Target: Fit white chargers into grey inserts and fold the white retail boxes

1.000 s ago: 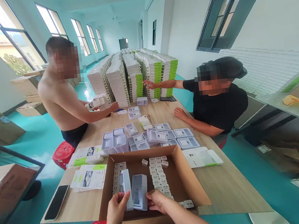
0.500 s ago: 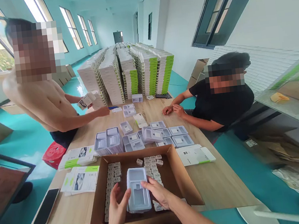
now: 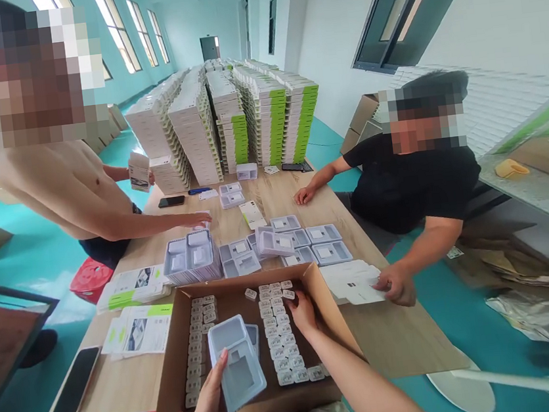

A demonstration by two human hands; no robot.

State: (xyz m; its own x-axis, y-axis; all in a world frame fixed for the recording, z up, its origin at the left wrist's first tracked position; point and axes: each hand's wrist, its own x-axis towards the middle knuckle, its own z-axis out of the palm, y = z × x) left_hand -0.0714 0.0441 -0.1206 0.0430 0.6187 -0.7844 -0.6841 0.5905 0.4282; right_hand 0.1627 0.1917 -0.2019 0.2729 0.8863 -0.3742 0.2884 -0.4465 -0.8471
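My left hand [image 3: 210, 393] grips pale plastic trays [image 3: 241, 368] over the left part of an open cardboard box [image 3: 337, 341]. A second tray edge shows behind the front one. The front tray has moulded compartments, with nothing seen in them. Inside the box, small white blocks [image 3: 279, 330] with dark printing stand in rows at left and centre-right. My right hand [image 3: 302, 312] reaches in beside the right rows, its fingers closed at a small white block [image 3: 288, 294] at the upper end. Part of the grip is hidden by the hand.
Beyond the box lie filled trays [image 3: 329, 252] and a tray stack [image 3: 192, 258]. Printed sleeves [image 3: 144, 330] and a phone [image 3: 76, 382] are at left. A co-worker's hand [image 3: 396, 284] touches white sleeves [image 3: 353, 283] at right; another's hand [image 3: 197, 220] is near the stack. Tall carton stacks [image 3: 225, 119] stand behind.
My right hand has left the trays and moved up and right to the blocks. My left hand now holds the trays alone, tilted. The right co-worker's hand has reached to the sleeves.
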